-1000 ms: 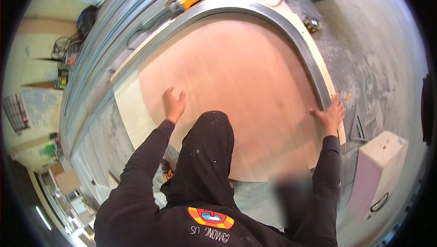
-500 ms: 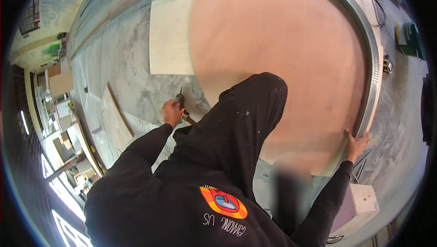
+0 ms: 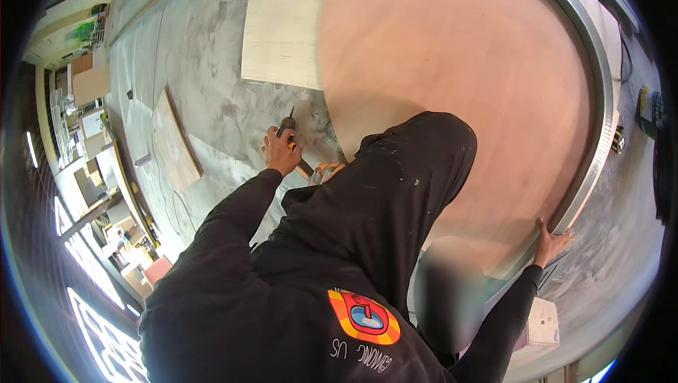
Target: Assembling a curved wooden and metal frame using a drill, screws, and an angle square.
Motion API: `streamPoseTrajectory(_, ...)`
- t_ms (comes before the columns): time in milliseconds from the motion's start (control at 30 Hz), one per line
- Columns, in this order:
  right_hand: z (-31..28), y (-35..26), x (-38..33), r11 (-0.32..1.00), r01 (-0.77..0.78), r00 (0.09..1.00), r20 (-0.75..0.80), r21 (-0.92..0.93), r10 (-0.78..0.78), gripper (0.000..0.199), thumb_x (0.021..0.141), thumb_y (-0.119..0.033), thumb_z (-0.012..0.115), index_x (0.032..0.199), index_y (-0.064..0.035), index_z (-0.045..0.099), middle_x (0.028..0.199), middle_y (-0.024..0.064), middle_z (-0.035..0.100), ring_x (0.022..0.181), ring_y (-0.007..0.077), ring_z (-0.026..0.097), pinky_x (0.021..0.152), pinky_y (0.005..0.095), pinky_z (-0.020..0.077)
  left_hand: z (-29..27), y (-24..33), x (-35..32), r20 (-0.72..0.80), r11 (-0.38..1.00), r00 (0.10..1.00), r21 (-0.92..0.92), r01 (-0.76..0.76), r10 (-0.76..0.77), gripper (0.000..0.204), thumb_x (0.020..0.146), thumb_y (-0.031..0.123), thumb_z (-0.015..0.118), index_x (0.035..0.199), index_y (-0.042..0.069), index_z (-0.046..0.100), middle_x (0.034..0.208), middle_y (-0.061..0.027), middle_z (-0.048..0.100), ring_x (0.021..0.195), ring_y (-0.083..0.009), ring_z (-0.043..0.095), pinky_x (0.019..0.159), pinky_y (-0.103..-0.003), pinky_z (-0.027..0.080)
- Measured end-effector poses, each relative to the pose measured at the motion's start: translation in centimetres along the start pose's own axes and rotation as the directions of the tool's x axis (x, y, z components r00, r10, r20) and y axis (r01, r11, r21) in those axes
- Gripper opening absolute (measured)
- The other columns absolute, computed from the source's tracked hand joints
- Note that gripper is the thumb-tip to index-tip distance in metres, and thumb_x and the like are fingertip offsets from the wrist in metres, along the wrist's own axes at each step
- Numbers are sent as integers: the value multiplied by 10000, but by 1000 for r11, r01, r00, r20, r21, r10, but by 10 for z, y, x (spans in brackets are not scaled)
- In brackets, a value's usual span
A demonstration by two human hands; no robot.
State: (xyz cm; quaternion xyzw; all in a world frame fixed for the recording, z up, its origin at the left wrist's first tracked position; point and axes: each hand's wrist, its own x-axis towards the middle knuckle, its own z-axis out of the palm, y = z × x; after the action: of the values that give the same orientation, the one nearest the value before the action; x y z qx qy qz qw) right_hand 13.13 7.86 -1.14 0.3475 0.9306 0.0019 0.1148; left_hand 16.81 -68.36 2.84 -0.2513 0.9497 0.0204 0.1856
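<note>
My left hand (image 3: pixel 280 151) is closed round a cordless drill (image 3: pixel 287 127) with black and orange parts, its thin bit pointing away from me. The drill is held low over the grey floor, beside my bent knee. At the right, my right hand (image 3: pixel 551 243) grips the near end of a curved metal channel (image 3: pixel 600 144), thumb on the inner side. This channel follows the rounded edge of a large reddish plywood sheet (image 3: pixel 459 51). A small yellow tip sticks out by my right fingers; what it belongs to is hidden.
A pale board (image 3: pixel 286 26) lies left of the plywood sheet. Farther left, a narrow wooden board (image 3: pixel 175 143) rests on the floor near a thin cable. A tape measure (image 3: pixel 619 140) and a dark green bucket (image 3: pixel 650 111) stand right of the channel. A box-like block (image 3: pixel 542 321) sits near my right forearm.
The view has shifted, so the sheet and channel appear farther right. My left hand has turned slightly and moved forward with the drill. My right hand keeps its grip on the channel's end.
</note>
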Motion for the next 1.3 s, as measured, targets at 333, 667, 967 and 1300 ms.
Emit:
streamPoseTrajectory(333, 4, 16, 10, 995, 101, 994, -39, -1, -101, 1182, 610, -635, 861, 1447, 49, 384, 1388, 289, 480, 1309, 436, 429, 1079, 510, 355, 17, -55, 40, -97, 994, 994, -97, 50, -59, 238, 682, 73, 656, 892, 178, 617, 1116, -137, 557, 1059, -392, 512, 906, -528, 404)
streamPoseTrajectory(667, 9, 34, -15, 987, 145, 985, -82, -70, -150, 1209, 575, -632, 868, 1416, 106, 409, 1427, 279, 472, 1368, 402, 403, 1139, 450, 316, -6, 48, 92, -446, 924, 854, -129, -359, 269, 255, 783, 132, 725, 1025, 101, 650, 1149, -145, 576, 1156, -380, 488, 996, -490, 388)
streamPoseTrajectory(967, -11, -35, -12, 996, -16, 996, -88, 90, 24, 1268, 467, -734, 852, 1378, 44, 434, 1289, 237, 546, 1215, 404, 517, 1028, 493, 423, -106, 420, 76, -201, 270, 452, -572, -774, 869, 251, 904, 131, 716, 1110, 3, 654, 1027, -116, 695, 942, -201, 657, 868, -334, 516)
streamPoseTrajectory(1300, -26, -28, -30, 957, -144, 988, -13, 252, 152, 1194, 479, -655, 883, 1378, -12, 432, 1277, 233, 529, 1225, 421, 492, 1022, 528, 405, -42, 541, -127, 455, 98, -248, -611, -786, 855, 111, 859, 104, 698, 901, 4, 722, 880, -135, 729, 875, -258, 702, 834, -355, 537)
